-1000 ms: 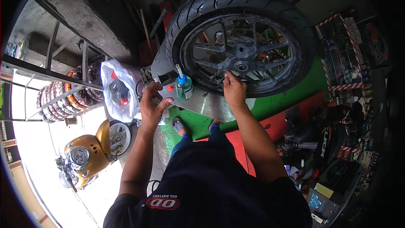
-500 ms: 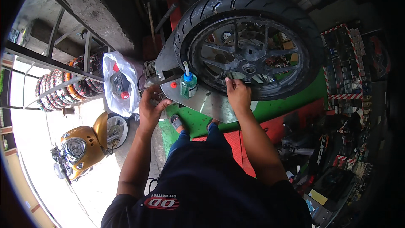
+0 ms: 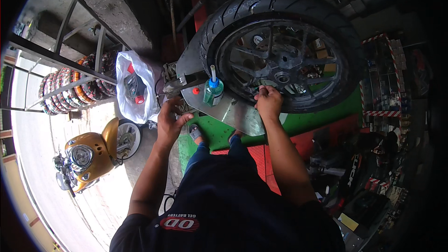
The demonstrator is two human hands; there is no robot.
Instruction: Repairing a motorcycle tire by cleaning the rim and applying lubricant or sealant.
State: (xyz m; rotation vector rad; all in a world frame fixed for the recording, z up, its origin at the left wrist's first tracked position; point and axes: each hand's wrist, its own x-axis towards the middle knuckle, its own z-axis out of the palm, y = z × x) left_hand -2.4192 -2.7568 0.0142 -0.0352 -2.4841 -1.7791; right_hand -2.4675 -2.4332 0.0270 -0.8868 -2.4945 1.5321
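Note:
A black motorcycle tyre (image 3: 280, 1) on a dark spoked wheel rim (image 3: 305, 59) lies flat on a grey metal plate (image 3: 240, 121). My right hand (image 3: 269, 105) is at the near inner edge of the rim, thumb and fingers pressed together; what they pinch, if anything, is hidden. To the left, my left hand (image 3: 169, 123) hovers by the plate's left edge, thumb apart from loosely bent fingers, with nothing visible in it. Between the hands stands a clear bottle of green liquid (image 3: 213, 95) with a blue cap and pale nozzle. Beside it lies a small red cap (image 3: 196, 91).
A white plastic bag (image 3: 135, 88) holding a dark bottle with a red cap hangs at the left. Beyond it are wrapped tyres (image 3: 70, 88) on a metal rack and a yellow motorcycle (image 3: 88, 158). Glass shelving with striped edges (image 3: 382, 79) stands at right.
My right thumb and fingers have drawn closer together at the rim. The left hand is nearly still. The whole view has shifted a little.

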